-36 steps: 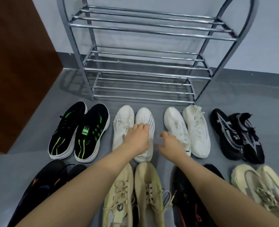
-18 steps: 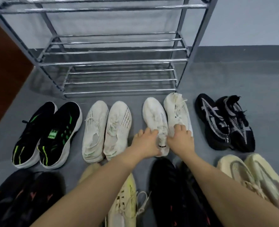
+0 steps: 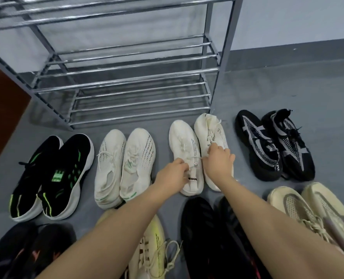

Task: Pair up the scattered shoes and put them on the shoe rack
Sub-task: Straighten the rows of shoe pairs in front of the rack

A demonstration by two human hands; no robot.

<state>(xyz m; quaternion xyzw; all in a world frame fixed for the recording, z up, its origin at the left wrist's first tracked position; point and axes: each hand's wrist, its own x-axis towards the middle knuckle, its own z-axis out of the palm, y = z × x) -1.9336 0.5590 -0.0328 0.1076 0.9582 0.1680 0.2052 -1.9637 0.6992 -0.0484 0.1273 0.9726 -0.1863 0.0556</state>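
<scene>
Two white knit sneakers lie side by side on the grey floor in front of the metal shoe rack (image 3: 126, 81), whose shelves hold nothing. My left hand (image 3: 174, 175) curls around the heel end of the left white sneaker (image 3: 184, 143), fingers at its laces. My right hand (image 3: 218, 163) grips the right white sneaker (image 3: 211, 127) over its laces. Both shoes rest on the floor.
Other pairs on the floor: black-green sneakers (image 3: 52, 174), white dotted sneakers (image 3: 124, 162), black-grey sneakers (image 3: 274, 143), cream sneakers (image 3: 312, 210), yellow-cream sneakers (image 3: 153, 248), black shoes (image 3: 211, 234) and dark shoes (image 3: 26, 250). A brown wooden panel (image 3: 3, 109) stands at the left.
Both hands left the dotted white pair and moved right onto the plain white pair, then closed round those two shoes. The view swung closer and to the right.
</scene>
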